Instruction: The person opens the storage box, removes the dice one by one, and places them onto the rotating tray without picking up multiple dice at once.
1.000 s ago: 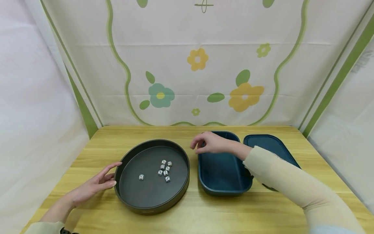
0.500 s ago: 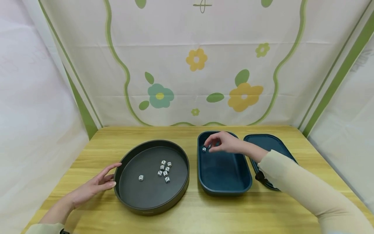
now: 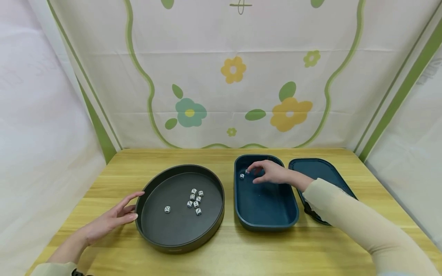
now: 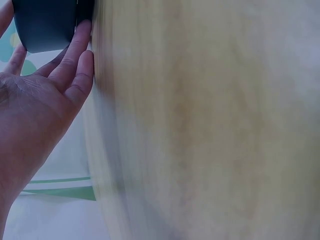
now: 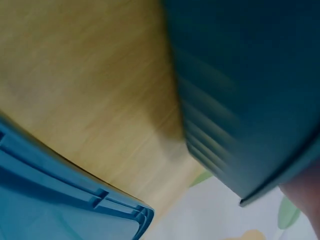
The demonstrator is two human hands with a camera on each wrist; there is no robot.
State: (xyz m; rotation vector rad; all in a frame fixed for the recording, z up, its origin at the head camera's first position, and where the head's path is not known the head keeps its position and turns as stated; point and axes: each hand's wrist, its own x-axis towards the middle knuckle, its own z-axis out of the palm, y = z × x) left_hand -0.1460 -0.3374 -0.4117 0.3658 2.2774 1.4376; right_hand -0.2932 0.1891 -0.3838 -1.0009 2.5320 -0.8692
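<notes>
A round dark pan [image 3: 165, 239] stands on the table, holding several white dice [image 3: 196, 204]. One die [image 3: 167, 209] lies apart from that group. My left hand [image 3: 110, 220] touches the pan's left side with loosely extended fingers, as the left wrist view also shows. Right of the pan is a deep blue rectangular container [image 3: 266, 207]. Over its far part is my right hand [image 3: 274, 172], thumb and index finger apart. One die [image 3: 247, 171] sits by the index fingertip; contact is unclear. Another die [image 3: 242, 176] lies slightly left of it.
A blue lid [image 3: 315, 168] lies right of the container, partly covered by the right forearm. The wooden table [image 3: 228, 253] ends at a flowered white cloth [image 3: 214, 84] behind. White cloth walls rise on both sides.
My right hand has moved right from the container's left rim to over its inside, and its fingers have spread. Two dice now show in the container. The left hand keeps its place.
</notes>
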